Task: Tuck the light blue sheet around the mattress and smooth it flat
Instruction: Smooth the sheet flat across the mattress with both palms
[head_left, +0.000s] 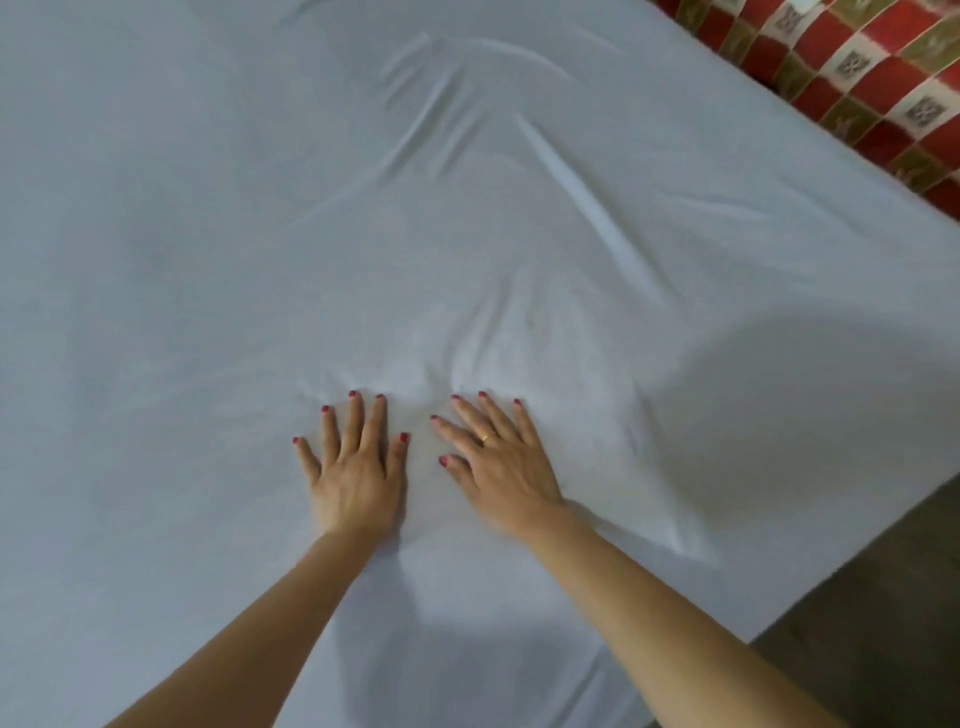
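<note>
Light blue sheet (260, 234) spread over the mattress, filling most of the view. Left hand (356, 475) pressed palm-down on it, fingers spread and flat, gripping nothing. Right hand (501, 467) just beside it, likewise flat and unclenched, a gold ring (484, 437) on one finger. Long creases fanning away beyond the fingertips; smoother cloth at left. Red checked floor (857, 67) past the far edge. Mattress itself hidden under the cloth.

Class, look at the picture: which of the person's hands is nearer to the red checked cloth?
Right. The right hand lies flat on the sheet on the side toward the red checked cloth; the left hand lies beside it, farther away.
</note>
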